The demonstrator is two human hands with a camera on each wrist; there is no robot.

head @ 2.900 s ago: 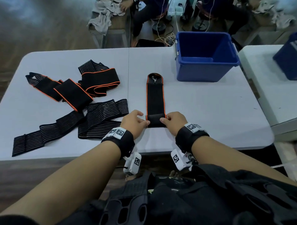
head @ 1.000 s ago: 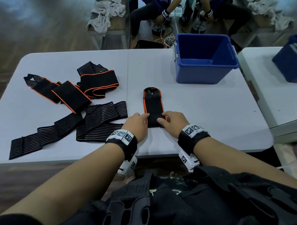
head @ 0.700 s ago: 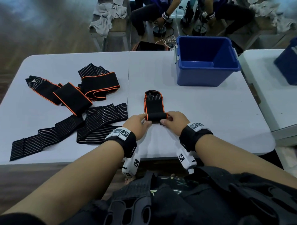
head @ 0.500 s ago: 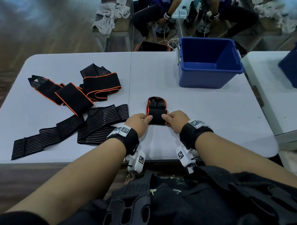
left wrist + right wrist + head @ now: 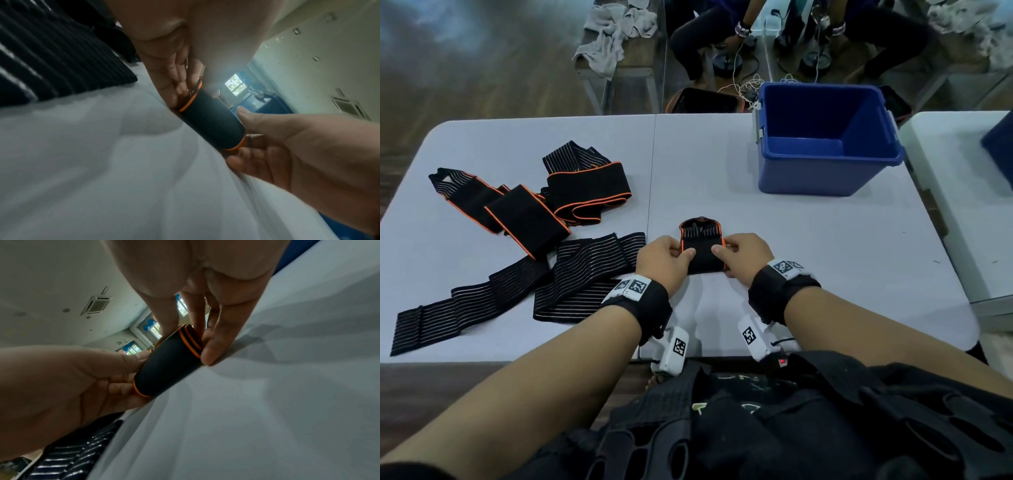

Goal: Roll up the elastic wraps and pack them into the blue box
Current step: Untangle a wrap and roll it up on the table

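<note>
A black elastic wrap with orange edging (image 5: 703, 251) lies on the white table (image 5: 808, 246), almost fully wound into a roll (image 5: 211, 122) (image 5: 167, 364). Only a short ribbed tail (image 5: 700, 229) sticks out at its far side. My left hand (image 5: 666, 260) pinches the roll's left end, thumb on top. The right end is pinched the same way by my right hand (image 5: 743, 253). The blue box (image 5: 825, 171) stands open at the back right and looks empty.
Left of my hands lie several unrolled wraps: orange-edged ones (image 5: 585, 192) and white-striped black ones (image 5: 571, 274). A second white table (image 5: 962, 192) with another blue bin (image 5: 1000, 150) sits to the right. People sit beyond the table's far edge.
The flat strip has been wound up toward the box; its loose length has shrunk from long to a short tail. Both hands have moved forward with the growing roll.
</note>
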